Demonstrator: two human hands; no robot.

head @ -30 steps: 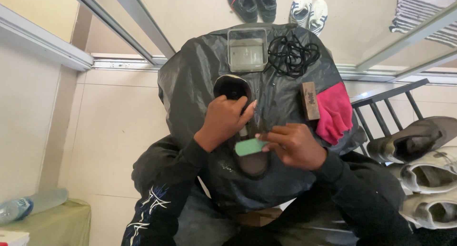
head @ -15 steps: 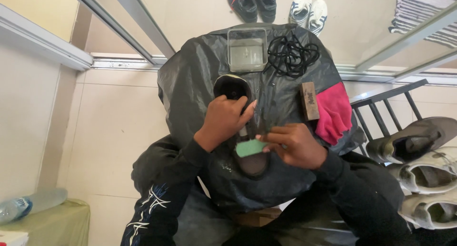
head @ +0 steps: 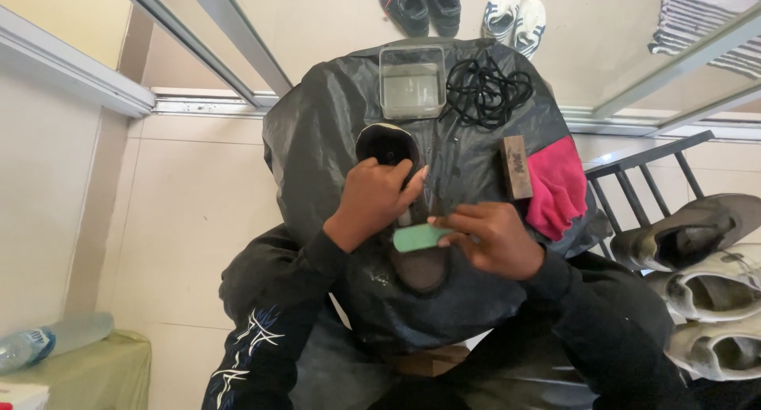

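Left hand grips a dark shoe by its collar, fingers closed over the rim; the shoe lies on a black plastic sheet spread over the lap and a small tabletop. Right hand pinches a green sponge block between closed fingers, held against the near end of the shoe — contact point partly hidden.

Laces are out: a black lace tangle lies apart at the far edge, beside a clear plastic tub of water. A wooden-backed brush and a pink cloth lie unused at the right.

Judgement: scrubbing stage in hand — wiping with the cloth and re-lacing not yet done. Other pale shoes wait on a rack at right.
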